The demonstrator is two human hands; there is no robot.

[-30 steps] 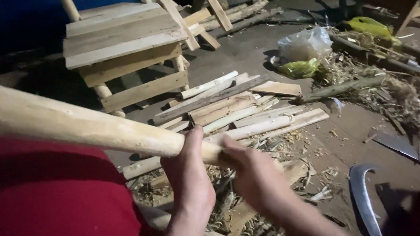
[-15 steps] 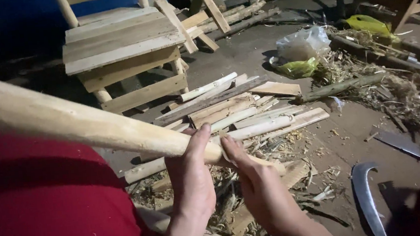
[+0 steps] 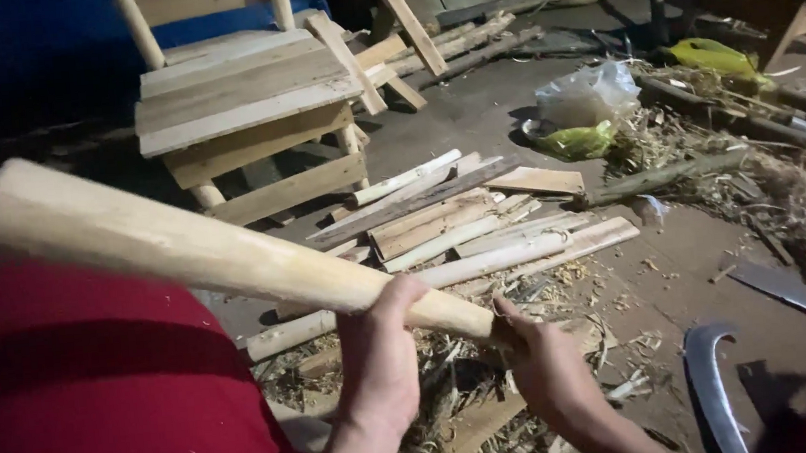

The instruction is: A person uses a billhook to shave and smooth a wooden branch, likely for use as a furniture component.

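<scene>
While raised slantwise over the red lap, peeled wooden pole (image 3: pixel 204 256) gripped by left hand (image 3: pixel 380 358), fingers wrapped around its lower part. Right hand (image 3: pixel 548 368) closed on the pole's tip. Below: wood shavings (image 3: pixel 473 384), split sticks (image 3: pixel 480 225); curved blade (image 3: pixel 713 389) lying right.

The peeled pole (image 3: pixel 184 248) is pale cream. The chair (image 3: pixel 239 96) and the cut sticks (image 3: pixel 460 222) are light yellow-brown wood. The garment (image 3: pixel 81 396) is plain red. One plastic bag (image 3: pixel 578 141) is yellow-green, the floor (image 3: pixel 712 250) is dull brown, the curved blade (image 3: pixel 708 389) is grey.
</scene>
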